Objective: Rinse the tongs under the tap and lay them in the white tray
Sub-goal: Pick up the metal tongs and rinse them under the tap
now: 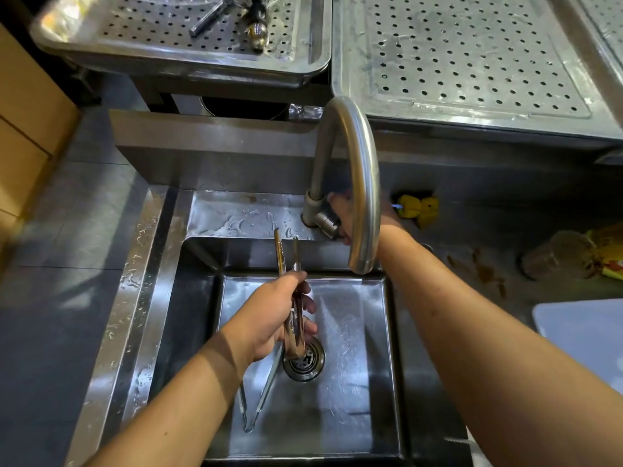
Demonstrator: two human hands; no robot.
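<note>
Here, the step in hand is starting the water. My left hand point(269, 318) grasps one pair of tongs point(279, 254) around the middle, above the sink point(135, 281) basin, with the tips toward the back rim and the hinge end over the drain point(305, 360). My right hand point(337, 210), partly hidden behind the tap point(364, 183) spout, closes on the lever point(325, 222) at the sink's back right corner. No stream shows at the spout mouth.

Judgement: I should ease the lever open rather than throw it, since a hard jet on the steel floor would likely splash. Then I should shift the tongs rightward until the tips sit under the spout mouth, and roll them so both arms are wetted inside and out.

Count:
- Tongs: two pairs. One is held; the second pair point(248, 424) lies loose on the basin floor toward the front left corner.
- Tap: one.
- Drain: one.
- White tray point(580, 335): one, on the counter beyond the sink's right rim, cut off by the frame.
- Perforated steel trays point(472, 62): at least two, behind the sink.
</note>
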